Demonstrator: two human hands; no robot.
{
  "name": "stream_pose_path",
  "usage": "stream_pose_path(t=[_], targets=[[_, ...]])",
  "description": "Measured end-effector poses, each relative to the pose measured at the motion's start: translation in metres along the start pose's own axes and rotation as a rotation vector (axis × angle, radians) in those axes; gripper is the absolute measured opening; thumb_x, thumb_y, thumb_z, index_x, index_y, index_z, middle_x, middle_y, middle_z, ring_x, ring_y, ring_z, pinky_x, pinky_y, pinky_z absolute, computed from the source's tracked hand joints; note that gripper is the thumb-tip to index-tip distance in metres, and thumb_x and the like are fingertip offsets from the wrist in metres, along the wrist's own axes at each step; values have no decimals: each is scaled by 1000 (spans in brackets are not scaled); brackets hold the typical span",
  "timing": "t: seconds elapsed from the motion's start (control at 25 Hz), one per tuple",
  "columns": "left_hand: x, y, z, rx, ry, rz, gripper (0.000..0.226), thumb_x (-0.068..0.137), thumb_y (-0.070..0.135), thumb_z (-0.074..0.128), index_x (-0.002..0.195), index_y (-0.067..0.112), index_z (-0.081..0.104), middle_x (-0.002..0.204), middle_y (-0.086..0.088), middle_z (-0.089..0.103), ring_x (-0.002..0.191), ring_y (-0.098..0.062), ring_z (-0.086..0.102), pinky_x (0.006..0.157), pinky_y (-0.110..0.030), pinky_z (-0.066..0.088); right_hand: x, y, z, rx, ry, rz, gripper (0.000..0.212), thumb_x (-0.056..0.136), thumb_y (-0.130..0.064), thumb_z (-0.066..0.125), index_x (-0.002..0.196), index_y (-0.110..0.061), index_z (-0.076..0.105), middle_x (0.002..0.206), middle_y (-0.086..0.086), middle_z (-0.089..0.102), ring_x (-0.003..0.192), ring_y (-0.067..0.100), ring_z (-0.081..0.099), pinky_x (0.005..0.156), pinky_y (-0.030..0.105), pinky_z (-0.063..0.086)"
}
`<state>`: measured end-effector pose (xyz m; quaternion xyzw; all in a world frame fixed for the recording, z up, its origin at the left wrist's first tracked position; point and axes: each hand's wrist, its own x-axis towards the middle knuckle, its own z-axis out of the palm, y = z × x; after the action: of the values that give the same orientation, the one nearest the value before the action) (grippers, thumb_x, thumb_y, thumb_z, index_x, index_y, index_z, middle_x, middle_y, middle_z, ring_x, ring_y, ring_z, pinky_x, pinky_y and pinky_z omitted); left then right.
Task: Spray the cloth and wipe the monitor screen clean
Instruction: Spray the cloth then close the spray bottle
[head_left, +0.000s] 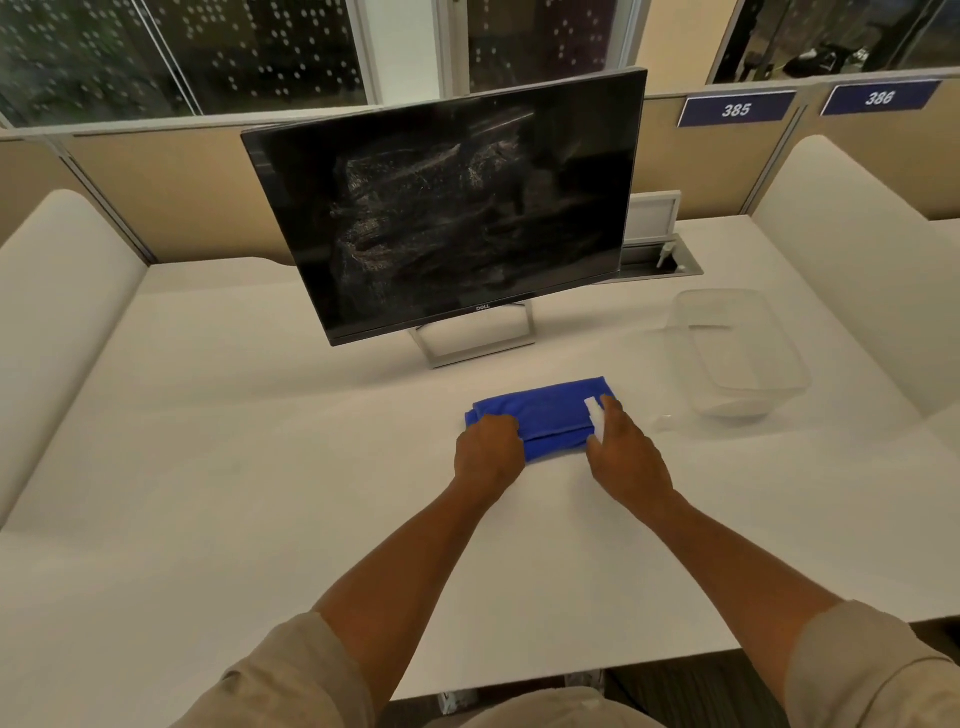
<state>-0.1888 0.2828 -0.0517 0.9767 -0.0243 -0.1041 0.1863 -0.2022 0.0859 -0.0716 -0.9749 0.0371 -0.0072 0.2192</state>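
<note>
Cloth (545, 415), folded and blue, lay flat on the white table (234, 467) just near of the monitor's stand (475, 340), and it had not yet been lifted toward the screen. The left hand (488, 452) pressed on the cloth's left near corner with its fingers curled onto the fabric, pinning it in place. The right hand (626, 457) kept its grip closed round a small white spray bottle (596, 421), the nozzle end poking out above the fingers and sitting over the cloth's right edge, with one finger seemingly up on the top. Whether any spray had left the bottle could not be told; no mist or wet patch showed on the fabric.

The monitor (447, 208) stood upright at the far middle of the table, switched off, its dark screen covered through the centre in pale streaks and smears. By that look the wiping had not begun. A clear plastic container (737, 353) stood to the right, well apart from the cloth.

Judged from this, the task sat at its first step: wetting the cloth was in hand, while setting the bottle down, raising the cloth and wiping the whole smeared screen were all left
</note>
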Motion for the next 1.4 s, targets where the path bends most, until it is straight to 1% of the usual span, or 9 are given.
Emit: stream_pose_path(t=[0.12,0.32,0.48,0.64,0.8,0.96,1.16,1.28,1.4], targets=[[6,22,-7,-19,60,52,16,97,20,46,94,16,61,76,2,59,70,-14,57,62,-26,45,-1,14,-14,72,82,-65,44,95,-28,54,132,-16,35,118,7,61,89,21,64,69,29,52],[10,96,0,-660,34,147,21,90,30,62,107,20,69,102,6,71,91,-8,66,83,-22,52,3,29,-38,246,84,-66,28,95,-43,48,114,-26,37,80,-15,55,68,11,58,52,23,39],[19,137,10,-714,70,168,30,87,38,67,109,18,70,99,7,72,90,-3,63,80,-16,49,4,50,-57,361,50,-119,28,96,-41,44,119,-26,39,92,-10,63,77,13,63,61,30,50],[30,167,22,-733,62,151,22,83,34,71,100,19,71,93,9,71,86,-3,65,76,-15,50,5,78,-76,372,25,-218,25,99,-35,44,120,-24,43,102,-10,63,84,5,61,67,20,46],[35,191,38,-701,68,215,17,85,35,68,96,23,69,90,11,71,83,-3,66,75,-18,52,14,110,-87,176,78,-216,24,97,-35,48,111,-16,51,82,-3,58,74,16,51,55,30,44],[44,207,46,-639,18,278,12,86,35,69,94,27,68,90,10,72,79,-5,68,74,-17,52,21,133,-94,201,103,-236,47,97,-55,27,98,-18,58,75,-5,63,67,15,56,56,34,47],[57,216,44,-596,-3,304,12,85,32,71,96,26,70,92,9,73,79,-7,69,77,-21,54,29,139,-91,361,116,-146,20,95,-39,53,107,-26,61,79,-20,59,71,-8,56,59,5,38],[59,220,43,-580,-13,326,15,84,29,71,98,24,71,93,8,72,78,-5,67,74,-18,53,31,142,-89,424,100,-111,20,92,-35,60,111,-27,61,85,-20,62,73,-6,57,61,3,39],[59,223,46,-578,-11,318,18,84,30,71,101,22,71,94,8,72,81,-5,67,75,-19,53,31,145,-89,487,69,-112,28,90,-32,64,117,-26,61,103,-13,69,88,3,62,73,14,50]])
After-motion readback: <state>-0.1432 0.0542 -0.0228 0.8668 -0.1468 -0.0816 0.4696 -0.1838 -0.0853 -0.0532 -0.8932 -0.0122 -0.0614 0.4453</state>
